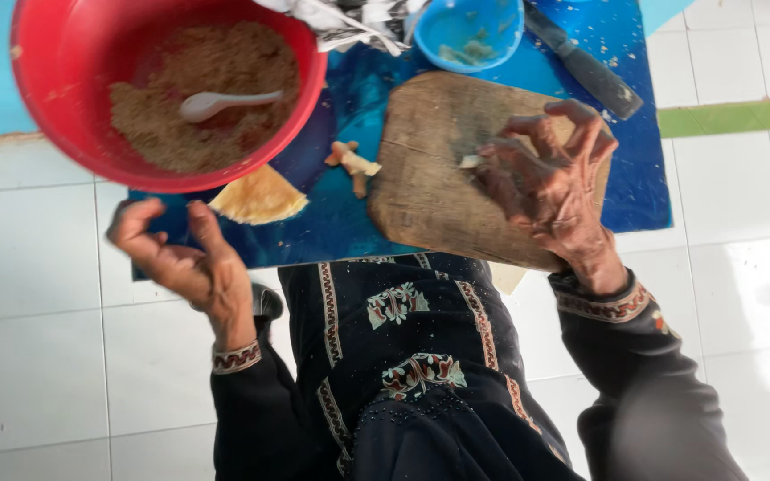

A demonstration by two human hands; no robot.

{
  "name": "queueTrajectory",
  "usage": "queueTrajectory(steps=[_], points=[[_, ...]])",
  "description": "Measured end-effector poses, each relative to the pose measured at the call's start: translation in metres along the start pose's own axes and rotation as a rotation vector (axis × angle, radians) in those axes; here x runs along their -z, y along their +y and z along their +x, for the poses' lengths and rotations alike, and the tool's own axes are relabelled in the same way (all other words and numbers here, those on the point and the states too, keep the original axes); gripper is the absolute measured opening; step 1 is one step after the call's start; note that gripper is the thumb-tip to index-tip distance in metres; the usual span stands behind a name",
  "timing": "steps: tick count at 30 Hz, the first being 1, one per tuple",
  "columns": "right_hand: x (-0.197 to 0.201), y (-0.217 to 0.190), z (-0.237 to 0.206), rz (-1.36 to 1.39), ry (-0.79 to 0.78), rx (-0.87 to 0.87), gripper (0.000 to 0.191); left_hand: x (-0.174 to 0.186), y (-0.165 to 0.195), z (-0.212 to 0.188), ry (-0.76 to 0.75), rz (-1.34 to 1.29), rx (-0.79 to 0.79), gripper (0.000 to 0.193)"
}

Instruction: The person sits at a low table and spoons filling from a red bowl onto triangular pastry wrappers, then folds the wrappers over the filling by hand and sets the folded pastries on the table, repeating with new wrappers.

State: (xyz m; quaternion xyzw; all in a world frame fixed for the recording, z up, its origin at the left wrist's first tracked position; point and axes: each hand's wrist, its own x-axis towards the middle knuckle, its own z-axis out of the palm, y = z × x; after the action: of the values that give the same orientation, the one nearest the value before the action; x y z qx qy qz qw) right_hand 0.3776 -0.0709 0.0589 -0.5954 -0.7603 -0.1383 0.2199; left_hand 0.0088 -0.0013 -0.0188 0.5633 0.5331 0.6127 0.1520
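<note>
My right hand point(550, 183) rests on a worn wooden cutting board point(430, 187), its fingertips pinching a small pale piece point(470, 161). My left hand point(180, 263) hovers over the white tiles at the near edge of a blue mat point(643, 178), fingers curled apart and holding nothing. Just beyond it sits a red bowl point(55, 107) of brown ground mix with a white spoon point(220, 103) lying in it. A knobbly root piece point(352, 164) lies on the mat between the bowl and the board.
A yellow wedge point(258, 198) lies under the red bowl's rim. A small blue bowl point(470, 36) with scraps, a dark-handled knife point(585, 69) and crumpled paper point(340, 22) sit at the mat's far side. White floor tiles point(28, 258) surround the mat.
</note>
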Motion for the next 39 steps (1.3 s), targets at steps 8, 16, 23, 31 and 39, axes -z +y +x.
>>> queueTrajectory(steps=[8,16,23,31,39], points=[[-0.026,-0.043,0.064,0.113,-0.064,0.155,0.027,0.009,-0.003,0.016,-0.183,0.106,-0.077,0.038],[-0.027,-0.112,0.092,0.095,-0.03,0.424,0.021,0.006,0.007,0.022,-0.318,0.377,-0.222,0.036],[-0.076,-0.161,0.103,0.3,-0.062,0.454,0.027,0.008,0.0,0.024,-0.352,0.239,-0.107,0.034],[-0.084,-0.165,0.11,0.388,-0.124,0.4,0.035,0.011,-0.008,0.025,-0.346,0.226,-0.095,0.029],[-0.079,-0.17,0.111,0.138,0.04,0.591,0.023,0.008,0.006,0.029,-0.358,0.268,-0.156,0.039]])
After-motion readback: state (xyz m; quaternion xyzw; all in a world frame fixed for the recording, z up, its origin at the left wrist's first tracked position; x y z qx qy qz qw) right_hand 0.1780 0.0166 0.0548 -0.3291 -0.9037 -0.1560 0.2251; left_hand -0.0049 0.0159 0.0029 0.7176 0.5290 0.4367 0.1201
